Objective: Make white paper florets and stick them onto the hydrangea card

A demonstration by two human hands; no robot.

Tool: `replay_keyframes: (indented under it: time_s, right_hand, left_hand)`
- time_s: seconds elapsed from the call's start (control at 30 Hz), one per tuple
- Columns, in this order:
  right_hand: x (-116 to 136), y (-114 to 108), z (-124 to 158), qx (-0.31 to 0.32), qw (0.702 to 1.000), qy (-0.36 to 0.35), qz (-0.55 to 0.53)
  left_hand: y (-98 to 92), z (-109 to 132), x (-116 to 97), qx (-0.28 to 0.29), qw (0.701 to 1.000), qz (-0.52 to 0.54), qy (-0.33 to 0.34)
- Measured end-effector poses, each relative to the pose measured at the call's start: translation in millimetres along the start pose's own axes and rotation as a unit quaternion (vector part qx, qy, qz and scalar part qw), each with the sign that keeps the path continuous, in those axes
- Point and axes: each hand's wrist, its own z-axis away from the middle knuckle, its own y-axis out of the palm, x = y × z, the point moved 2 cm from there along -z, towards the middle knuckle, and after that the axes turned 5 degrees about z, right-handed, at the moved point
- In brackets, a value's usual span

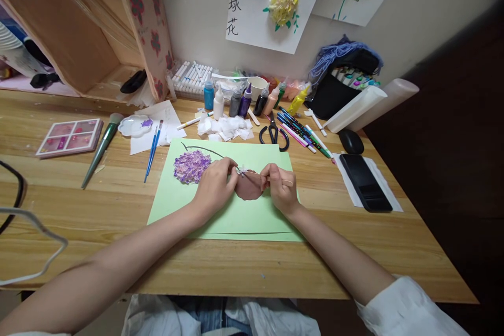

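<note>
Well, from the head camera both hands meet over the middle of a green sheet (236, 215) lying flat on the table (118, 205). The right hand (281, 189) is closed around a thin stick (254, 174), thumb and fingers clamped on its rear part, with a short end poking out to the right. The stick's long axis runs nearly level, left to right, and its tip points at the left hand (214, 184). At that tip sits a tissue bit (241, 169) (white, crumpled, very small), and the left thumb and forefinger are pinched together on it, the other fingers curled on the sheet. So the bit lies just left of the right hand, touching the left fingertips, and the left hand is the nearer one. Under the stick is a mauve patch (249, 189); left of it, just beside the left hand, a purple flower (191, 166) of stuck-on tissue. Farther back lie scraps (226, 127), scissors (273, 135), bottles (236, 101) and pens (303, 131); a phone (364, 181) rests well apart to the right.
</note>
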Motion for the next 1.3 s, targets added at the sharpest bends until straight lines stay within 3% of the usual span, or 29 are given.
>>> replay_keyframes:
  time_s: [0.2,0.63,0.9,1.17,1.3]
  right_hand:
    - [-2.7,-1.0,2.0,-0.032,0.999,-0.011,-0.036]
    - [-1.5,0.8,-0.3,-0.001,0.999,-0.035,-0.023]
    - [2.4,3.9,-6.6,0.008,0.997,0.041,-0.059]
    - [2.7,-7.3,-5.2,-0.074,0.981,0.073,-0.166]
    - [-3.3,-8.0,-5.5,-0.084,0.978,0.072,-0.178]
  left_hand:
    - [0.2,0.3,0.7,-0.002,1.000,-0.005,0.001]
    - [-0.3,0.0,0.4,-0.003,1.000,-0.001,0.004]
    - [-0.6,-0.4,0.3,-0.005,1.000,0.001,0.008]
    - [-0.2,2.4,-0.7,0.000,1.000,0.017,-0.007]
    - [-12.1,-9.6,-1.5,-0.011,1.000,0.001,-0.013]
